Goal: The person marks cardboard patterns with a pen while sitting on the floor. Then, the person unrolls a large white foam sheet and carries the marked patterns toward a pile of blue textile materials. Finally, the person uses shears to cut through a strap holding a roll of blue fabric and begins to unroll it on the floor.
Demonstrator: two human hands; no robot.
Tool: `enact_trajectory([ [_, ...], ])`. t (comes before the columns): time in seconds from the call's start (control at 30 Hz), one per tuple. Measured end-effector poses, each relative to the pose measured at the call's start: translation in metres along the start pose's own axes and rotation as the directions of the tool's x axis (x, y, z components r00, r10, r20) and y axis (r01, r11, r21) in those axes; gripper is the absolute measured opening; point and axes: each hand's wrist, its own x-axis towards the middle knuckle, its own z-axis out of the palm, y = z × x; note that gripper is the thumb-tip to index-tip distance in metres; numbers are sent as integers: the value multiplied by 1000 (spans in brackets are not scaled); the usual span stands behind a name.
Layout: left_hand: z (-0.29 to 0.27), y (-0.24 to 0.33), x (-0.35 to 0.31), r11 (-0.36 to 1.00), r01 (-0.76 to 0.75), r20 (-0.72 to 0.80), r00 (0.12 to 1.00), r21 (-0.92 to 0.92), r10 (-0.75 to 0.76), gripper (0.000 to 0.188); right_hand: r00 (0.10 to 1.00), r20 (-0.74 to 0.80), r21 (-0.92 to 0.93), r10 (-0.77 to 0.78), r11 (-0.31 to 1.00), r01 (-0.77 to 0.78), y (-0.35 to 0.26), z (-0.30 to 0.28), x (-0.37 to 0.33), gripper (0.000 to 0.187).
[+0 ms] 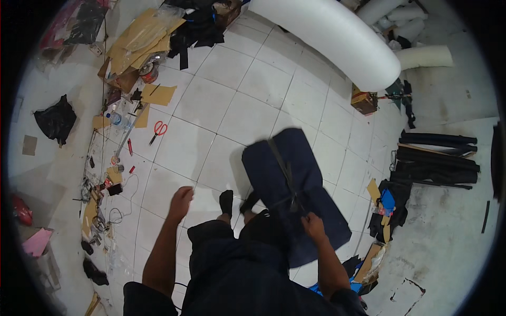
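A large dark navy fabric bundle (274,174) is in front of my right leg, with a black strap (284,171) crossing it and knotted around its middle. My right hand (314,226) is closed on that strap near the knot. Whether the bundle rests on the floor or hangs from the hand, I cannot tell. Away to the left, my left hand (183,203) is held out over the tiles, its fingers curled, with nothing seen in it. Red-handled scissors (158,131) lie on the floor beyond it.
A thick white foam roll (337,42) spans the far right, beside a small carton (364,100). Cardboard sheets (142,39) and scraps pile up at the far left. Cables (113,215) and small tools line the left wall. Dark fabric rolls (437,158) lie at right.
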Motion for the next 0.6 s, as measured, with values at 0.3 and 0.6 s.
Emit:
enact_trajectory([
  [0.3, 134, 34, -26, 498, -292, 388, 916, 816, -98, 33, 951, 187, 83, -247, 968, 235, -20, -38, 266, 29],
  [0.6, 136, -39, -122, 782, 613, 776, 546, -114, -314, 45, 904, 387, 181, -182, 976, 119, -109, 47, 463, 29],
])
